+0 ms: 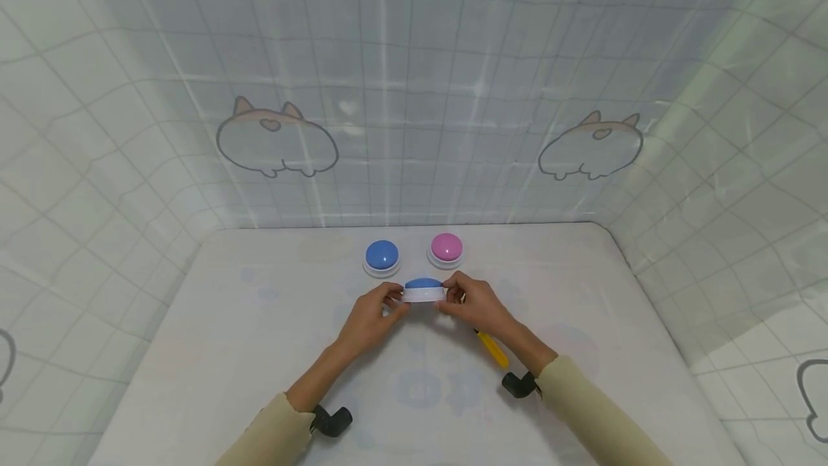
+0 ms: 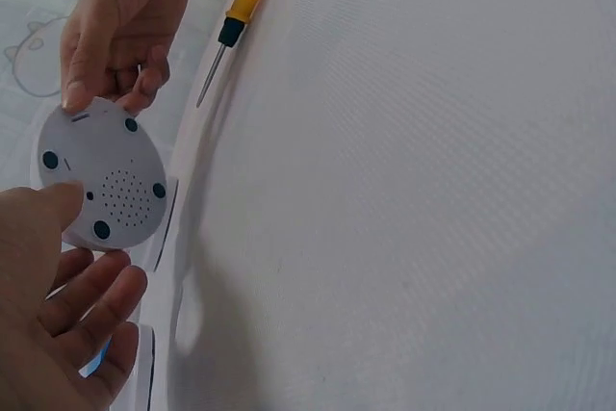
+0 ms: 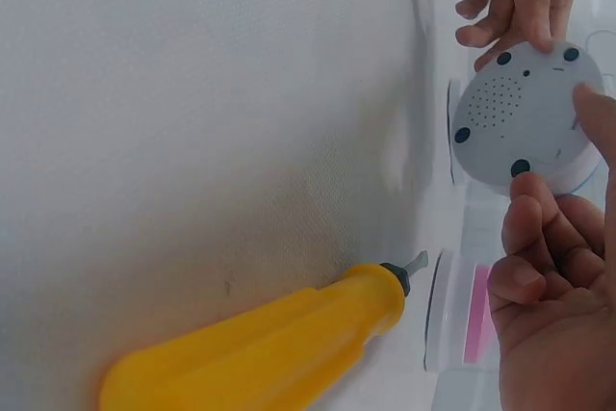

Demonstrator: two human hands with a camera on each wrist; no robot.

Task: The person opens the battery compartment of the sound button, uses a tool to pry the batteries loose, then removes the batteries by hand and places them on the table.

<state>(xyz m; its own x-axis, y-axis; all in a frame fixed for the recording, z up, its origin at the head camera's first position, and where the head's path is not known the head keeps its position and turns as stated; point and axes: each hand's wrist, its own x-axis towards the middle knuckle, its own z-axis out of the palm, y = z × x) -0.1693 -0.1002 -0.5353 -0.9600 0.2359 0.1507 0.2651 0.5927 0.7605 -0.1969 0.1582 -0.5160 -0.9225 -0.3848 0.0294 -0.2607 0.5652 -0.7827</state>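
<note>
Both hands hold up a round white push button with a blue dome (image 1: 423,295), tilted so its underside faces my body. That white underside (image 2: 106,166) shows a patch of small speaker holes, several dark round feet and a small slot. My left hand (image 1: 370,316) pinches its left edge, thumb on the underside, fingers behind the rim. On the right edge, my right hand (image 1: 481,305) pinches it likewise with thumb and fingertips. Below the right forearm lies a screwdriver with a yellow handle (image 1: 493,349); its flat metal tip (image 3: 417,262) shows in the right wrist view.
Another blue-domed button (image 1: 382,256) and a pink-domed button (image 1: 446,248) stand on the white table (image 1: 272,329) just beyond my hands. A grid-patterned curtain (image 1: 414,92) with cartoon animals rises behind the table and along both sides.
</note>
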